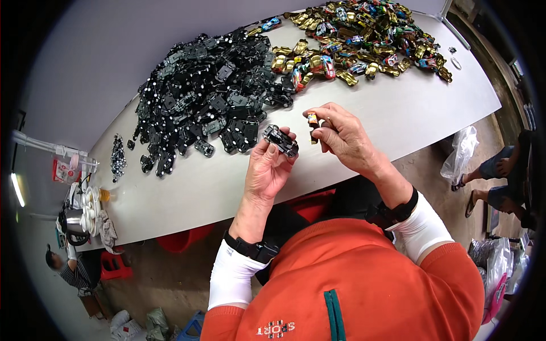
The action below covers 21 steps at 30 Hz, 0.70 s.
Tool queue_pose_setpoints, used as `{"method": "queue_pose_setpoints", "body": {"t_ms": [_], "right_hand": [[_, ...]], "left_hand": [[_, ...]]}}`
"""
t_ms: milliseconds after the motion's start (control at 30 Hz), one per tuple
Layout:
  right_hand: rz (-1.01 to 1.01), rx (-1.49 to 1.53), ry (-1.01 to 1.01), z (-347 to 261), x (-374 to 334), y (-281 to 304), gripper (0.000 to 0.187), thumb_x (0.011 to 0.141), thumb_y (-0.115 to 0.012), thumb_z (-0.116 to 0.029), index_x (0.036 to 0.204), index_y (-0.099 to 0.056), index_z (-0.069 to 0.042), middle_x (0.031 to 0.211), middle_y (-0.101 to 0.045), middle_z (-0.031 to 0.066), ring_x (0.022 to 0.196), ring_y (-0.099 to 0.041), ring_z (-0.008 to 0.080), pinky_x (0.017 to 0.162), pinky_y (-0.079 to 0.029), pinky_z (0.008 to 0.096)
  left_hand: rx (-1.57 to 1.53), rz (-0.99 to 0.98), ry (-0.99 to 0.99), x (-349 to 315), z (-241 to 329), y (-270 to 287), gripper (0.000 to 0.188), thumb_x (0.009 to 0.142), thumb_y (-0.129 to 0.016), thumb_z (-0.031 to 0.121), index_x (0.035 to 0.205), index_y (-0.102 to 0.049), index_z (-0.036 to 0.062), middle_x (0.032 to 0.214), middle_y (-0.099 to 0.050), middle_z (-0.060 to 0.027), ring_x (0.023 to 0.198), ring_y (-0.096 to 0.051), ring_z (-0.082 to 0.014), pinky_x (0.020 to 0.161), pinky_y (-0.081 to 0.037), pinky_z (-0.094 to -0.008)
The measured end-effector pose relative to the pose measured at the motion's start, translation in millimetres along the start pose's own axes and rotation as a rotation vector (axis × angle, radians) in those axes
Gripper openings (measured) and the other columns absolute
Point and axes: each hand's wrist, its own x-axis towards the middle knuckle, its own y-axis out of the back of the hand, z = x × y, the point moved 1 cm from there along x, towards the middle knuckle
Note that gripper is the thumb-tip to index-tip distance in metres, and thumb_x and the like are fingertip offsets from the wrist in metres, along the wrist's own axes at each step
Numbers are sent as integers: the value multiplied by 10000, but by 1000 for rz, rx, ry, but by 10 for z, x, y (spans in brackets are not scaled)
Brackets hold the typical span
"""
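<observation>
Okay, far left first: someone in a striped top and dark cap [49,256] is down past the end of your counter [187,196]. Near that end there's a metal kettle [74,219], a crumpled towel [107,228] just right of it, and a red stool [115,266] lower down. Next comes a thin little heap of silver-and-black bits [118,159], way too small for me to make out. Then your big black pile [199,96], loads of dark toy car bases all jumbled together.

Your left grip [267,175] is in front of that pile, thumb and fingers clamped on a black base [280,141], held tilted above the counter. Just to the right of it, and apart from it, is the small orange piece [313,126], pretty much upright. Your right grip [344,138] has that one pinched between thumb and fingers.

Behind your right grip, toward the back, sits the gold pile [369,40], shiny gold cars mixed with blue, red and green ones. Its left side runs right up against the black pile. Over on the far right, beyond the counter, you've got a clear bag [459,152] and somebody's legs [496,181] in sandals.
</observation>
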Motion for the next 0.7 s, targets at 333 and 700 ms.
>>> {"method": "queue_pose_setpoints", "body": {"t_ms": [333, 700], "right_hand": [[45, 109, 33, -34, -80, -199, 257, 798, -596, 72, 1053, -563, 66, 833, -570, 95, 631, -619, 125, 554, -494, 228], [50, 70, 57, -33, -71, -221, 215, 797, -615, 56, 1009, -578, 59, 823, -579, 97, 627, -625, 132, 533, -494, 238]], "left_hand": [[203, 8, -148, -73, 166, -207, 469, 849, -621, 88, 1282, -443, 73, 1068, -596, -126, 852, -602, -150, 706, -521, -273], [348, 9, -169, -100, 128, -213, 473, 819, -654, 73, 1259, -483, 57, 1062, -612, -112, 859, -600, -132, 714, -504, -244]]}}
